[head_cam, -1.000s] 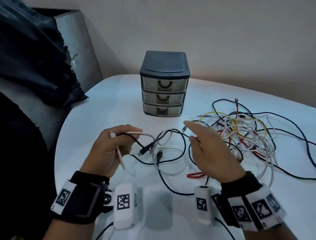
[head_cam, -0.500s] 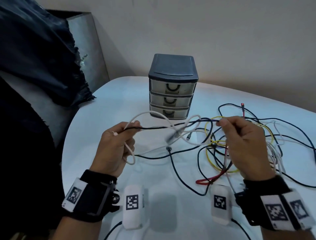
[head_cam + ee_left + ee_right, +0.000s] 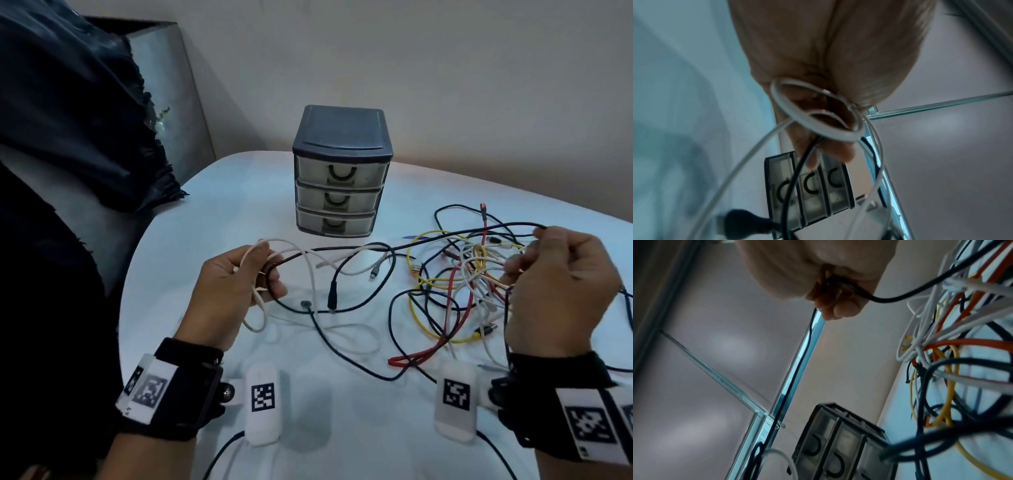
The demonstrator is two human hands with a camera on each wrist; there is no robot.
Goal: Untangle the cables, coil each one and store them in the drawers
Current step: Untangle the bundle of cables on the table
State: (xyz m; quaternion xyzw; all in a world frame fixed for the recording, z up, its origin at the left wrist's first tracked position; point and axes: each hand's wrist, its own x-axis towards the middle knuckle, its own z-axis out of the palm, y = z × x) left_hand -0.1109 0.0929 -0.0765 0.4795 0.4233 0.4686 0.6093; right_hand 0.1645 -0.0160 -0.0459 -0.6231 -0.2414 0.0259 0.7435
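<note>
A black cable [image 3: 404,244] runs taut above the table between both hands. My left hand [image 3: 236,287] grips its left end together with loops of a white cable [image 3: 310,270]; the left wrist view shows the white cable [image 3: 813,123] looped over the curled fingers and the black cable [image 3: 791,186] hanging below. My right hand [image 3: 561,291] pinches the black cable [image 3: 890,299] at its right end, raised over a tangle of cables [image 3: 459,284] in yellow, red, white and dark blue. The small drawer unit [image 3: 340,171] stands behind, all three drawers closed.
The white table [image 3: 342,428] has a rounded left edge next to a dark cloth [image 3: 68,120] draped over a grey chair. A black plug [image 3: 332,296] dangles between my hands. A red cable end [image 3: 407,358] lies near the table's front. A wall stands behind the drawers.
My right hand has moved right and up, pulling the black cable out straight and longer between the hands. The left hand keeps its hold on the white and black cables.
</note>
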